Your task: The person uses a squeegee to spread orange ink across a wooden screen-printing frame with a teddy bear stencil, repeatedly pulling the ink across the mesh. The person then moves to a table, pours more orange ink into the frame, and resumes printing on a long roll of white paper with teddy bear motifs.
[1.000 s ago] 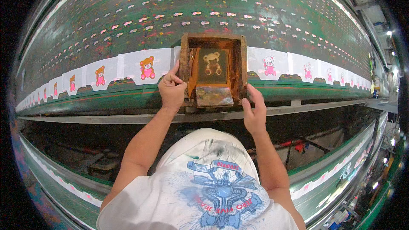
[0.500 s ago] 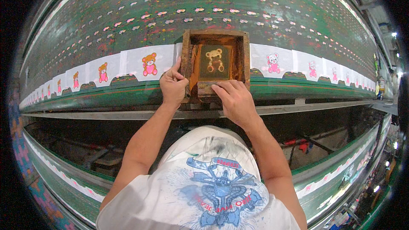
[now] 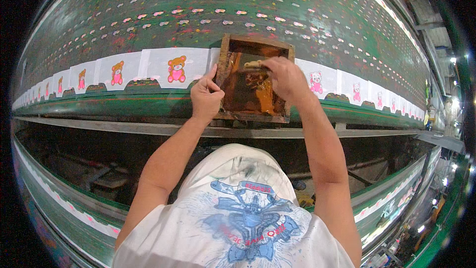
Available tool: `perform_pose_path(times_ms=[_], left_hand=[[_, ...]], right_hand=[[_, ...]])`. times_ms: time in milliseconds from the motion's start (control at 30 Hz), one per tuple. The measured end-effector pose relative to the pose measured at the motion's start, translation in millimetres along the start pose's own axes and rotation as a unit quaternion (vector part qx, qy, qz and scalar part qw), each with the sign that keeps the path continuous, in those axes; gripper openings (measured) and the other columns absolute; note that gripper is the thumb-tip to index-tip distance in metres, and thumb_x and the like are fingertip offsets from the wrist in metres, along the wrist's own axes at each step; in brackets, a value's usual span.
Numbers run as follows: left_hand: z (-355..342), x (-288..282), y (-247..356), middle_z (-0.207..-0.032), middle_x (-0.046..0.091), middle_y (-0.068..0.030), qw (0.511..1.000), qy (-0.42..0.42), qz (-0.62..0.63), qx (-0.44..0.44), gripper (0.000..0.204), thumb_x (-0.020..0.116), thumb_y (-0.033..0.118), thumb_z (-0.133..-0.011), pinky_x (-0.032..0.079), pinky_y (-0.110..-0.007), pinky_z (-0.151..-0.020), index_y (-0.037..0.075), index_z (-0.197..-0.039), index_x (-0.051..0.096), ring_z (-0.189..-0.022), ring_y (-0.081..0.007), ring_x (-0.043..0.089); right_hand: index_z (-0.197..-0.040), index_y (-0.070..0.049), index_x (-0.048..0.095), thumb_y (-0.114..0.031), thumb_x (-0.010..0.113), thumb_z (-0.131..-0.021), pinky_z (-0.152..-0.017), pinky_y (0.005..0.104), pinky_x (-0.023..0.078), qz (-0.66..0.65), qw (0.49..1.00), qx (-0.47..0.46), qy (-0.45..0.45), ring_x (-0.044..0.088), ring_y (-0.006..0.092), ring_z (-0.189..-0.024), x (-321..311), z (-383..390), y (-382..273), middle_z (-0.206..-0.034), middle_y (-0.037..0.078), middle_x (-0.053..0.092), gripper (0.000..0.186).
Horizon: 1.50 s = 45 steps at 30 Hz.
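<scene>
My left hand (image 3: 206, 97) grips the left side of a wooden screen frame (image 3: 258, 41), which lies tilted slightly on the row of white pieces. My right hand (image 3: 285, 79) holds a squeegee (image 3: 255, 64) in the upper part of the frame, over the screen, where brown ink (image 3: 267, 100) is smeared and the bear stencil is mostly covered. Left of the frame, white pieces (image 3: 158, 64) show brown bears with pink hearts (image 3: 176, 69); to the right, the bears (image 3: 315, 82) are white and pink.
The long green printing table (image 3: 148, 0) carries dotted rows of small marks. A metal rail (image 3: 124, 129) runs along its near edge, above a dark gap. A second green table surface (image 3: 59, 188) with white pieces lies lower behind me. Lamps and clutter (image 3: 446, 178) line the right side.
My right hand moved from outside the frame's right side onto the squeegee at the bottom, then upward across the screen. The frame shifted slightly right, and the stencil darkened with ink.
</scene>
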<state>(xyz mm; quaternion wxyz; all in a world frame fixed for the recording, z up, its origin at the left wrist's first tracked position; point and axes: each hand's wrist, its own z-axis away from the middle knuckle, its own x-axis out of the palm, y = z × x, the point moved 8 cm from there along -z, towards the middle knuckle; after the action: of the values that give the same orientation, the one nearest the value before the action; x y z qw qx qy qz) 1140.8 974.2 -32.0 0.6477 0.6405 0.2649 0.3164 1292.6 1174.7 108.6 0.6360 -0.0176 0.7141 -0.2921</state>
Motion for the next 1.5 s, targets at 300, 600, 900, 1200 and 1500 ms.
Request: perform_pose_path(times_ms=[300, 600, 900, 1200, 1500], left_hand=[[1, 0, 4, -0.164, 0.057, -0.0359, 1.000, -0.003, -0.017, -0.002, 0.026, 0.073, -0.012, -0.078, 0.044, -0.036, -0.121, 0.007, -0.074, 0.056, -0.158, -0.0334, 0.055], [2, 2, 9, -0.168, 0.057, -0.0281, 1.000, -0.001, -0.023, 0.012, 0.018, 0.072, -0.011, -0.080, 0.043, -0.040, -0.125, 0.004, -0.089, 0.065, -0.153, -0.0322, 0.058], [1, 7, 19, -0.159, 0.066, -0.0244, 0.985, -0.021, -0.155, 0.066, 0.035, 0.071, -0.009, -0.082, 0.048, -0.043, -0.120, 0.001, -0.115, 0.073, -0.140, -0.0344, 0.066], [7, 5, 28, -0.151, 0.073, -0.0207, 0.976, -0.003, -0.172, 0.132, 0.021, 0.073, -0.010, -0.080, 0.047, -0.044, -0.118, 0.000, -0.098, 0.076, -0.131, -0.0321, 0.068], [26, 73, 46, -0.162, 0.064, -0.0242, 0.973, -0.006, -0.142, 0.184, 0.021, 0.074, -0.012, -0.080, 0.043, -0.046, -0.123, 0.005, -0.084, 0.064, -0.141, -0.0357, 0.064]], right_hand=[[-0.140, -0.010, 0.075, 0.007, 0.067, -0.086, -0.107, 0.0525, 0.056, 0.038, 0.998, -0.022, 0.044, 0.069, 0.0416, -0.123, 12, -26, 17, -0.130, 0.015, 0.076, 0.056], [-0.134, -0.010, 0.077, 0.007, 0.070, -0.079, -0.097, 0.0497, 0.054, 0.058, 0.992, -0.064, 0.087, 0.069, 0.0369, -0.112, 31, 54, -47, -0.123, 0.011, 0.075, 0.057], [-0.133, -0.010, 0.077, 0.001, 0.079, -0.082, -0.105, 0.0506, 0.055, 0.020, 0.998, -0.033, 0.040, 0.068, 0.0375, -0.118, 41, 99, -74, -0.129, 0.012, 0.073, 0.053], [-0.136, -0.009, 0.076, -0.017, 0.087, -0.092, -0.121, 0.0521, 0.048, -0.059, 0.980, 0.070, 0.175, 0.060, 0.0402, -0.143, 29, 152, -29, -0.148, 0.017, 0.068, 0.046], [-0.142, -0.004, 0.074, -0.011, 0.079, -0.101, -0.125, 0.0485, 0.043, -0.288, 0.916, 0.141, 0.239, 0.060, 0.0361, -0.146, 18, 220, 70, -0.155, 0.020, 0.066, 0.042]])
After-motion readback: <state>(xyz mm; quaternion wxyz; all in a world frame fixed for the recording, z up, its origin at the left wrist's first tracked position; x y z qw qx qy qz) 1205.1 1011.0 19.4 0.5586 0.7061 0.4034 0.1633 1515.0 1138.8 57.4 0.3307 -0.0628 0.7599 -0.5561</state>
